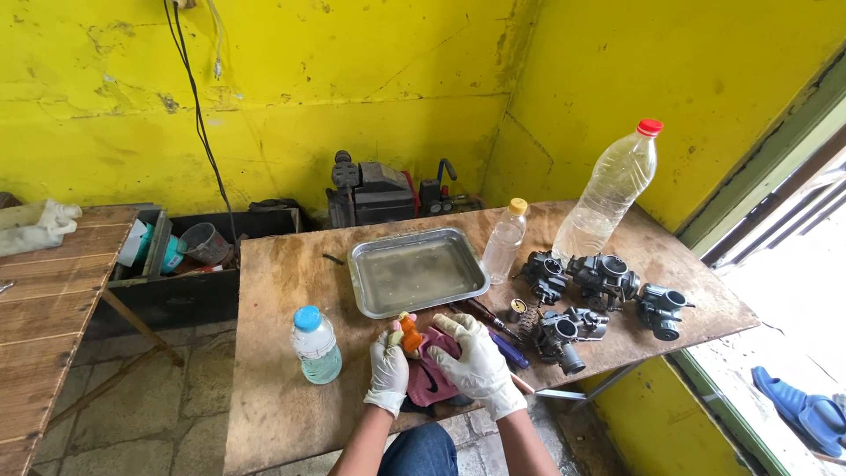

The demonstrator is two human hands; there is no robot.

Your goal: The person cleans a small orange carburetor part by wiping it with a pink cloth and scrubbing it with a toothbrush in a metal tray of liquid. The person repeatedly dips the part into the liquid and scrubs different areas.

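Near the table's [282, 414] front edge: blue-capped bottle [315, 345], then the gloved left hand [388, 368] pinching a small orange part [410, 334] upright. The gloved right hand [476, 361] presses a maroon rag [430, 375] against it, apparently wiping. Steel tray [366, 295] behind; dark carburetors [604, 295] toward the right edge.

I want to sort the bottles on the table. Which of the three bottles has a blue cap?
The short bottle at the table's front, just beside the left hand. The other two stand behind the metal tray: a small yellow-capped bottle and a tall red-capped bottle.
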